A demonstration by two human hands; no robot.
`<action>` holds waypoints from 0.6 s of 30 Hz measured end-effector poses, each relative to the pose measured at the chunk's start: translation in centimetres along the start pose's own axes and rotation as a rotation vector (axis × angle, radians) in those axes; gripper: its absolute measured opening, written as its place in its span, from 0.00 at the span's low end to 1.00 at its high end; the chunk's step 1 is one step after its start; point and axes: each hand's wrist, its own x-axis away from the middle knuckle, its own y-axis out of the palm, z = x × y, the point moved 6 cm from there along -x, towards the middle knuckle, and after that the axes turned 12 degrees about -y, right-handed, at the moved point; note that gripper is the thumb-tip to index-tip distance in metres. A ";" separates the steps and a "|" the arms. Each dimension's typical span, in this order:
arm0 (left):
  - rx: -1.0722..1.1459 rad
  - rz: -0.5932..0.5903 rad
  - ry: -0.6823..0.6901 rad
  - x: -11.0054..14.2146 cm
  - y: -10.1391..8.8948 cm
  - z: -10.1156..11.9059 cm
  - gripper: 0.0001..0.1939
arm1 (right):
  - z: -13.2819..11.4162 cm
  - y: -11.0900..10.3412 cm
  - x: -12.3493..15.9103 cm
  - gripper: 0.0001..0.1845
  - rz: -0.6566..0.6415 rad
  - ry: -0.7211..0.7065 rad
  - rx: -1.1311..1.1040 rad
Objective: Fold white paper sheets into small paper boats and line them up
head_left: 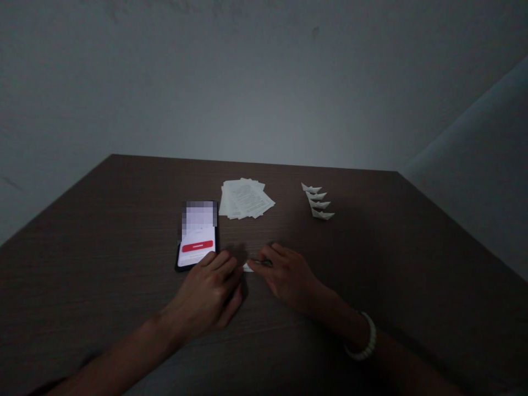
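Observation:
My left hand (210,291) lies palm down on the dark wooden table (103,231), fingers together and curled over something hidden beneath them, beside a lit phone (197,236). My right hand (286,275) rests close to its right, fingers pressed onto a small white piece of paper (248,268) that peeks out between the two hands. A white bead bracelet (365,340) sits on my right wrist.
A fanned stack of printed paper sheets (245,198) lies behind the hands. Several small folded paper boats (318,202) stand in a row to the right of it. A grey wall rises behind the table's far edge.

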 end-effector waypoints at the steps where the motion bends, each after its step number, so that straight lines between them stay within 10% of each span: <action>1: -0.005 0.002 0.001 0.0 0.0 0.0 0.13 | 0.0 -0.1 0.1 0.17 -0.010 -0.001 0.003; 18: -0.008 0.022 -0.008 0.1 0.0 0.1 0.13 | 0.0 -1.4 3.6 0.25 -0.094 0.064 0.063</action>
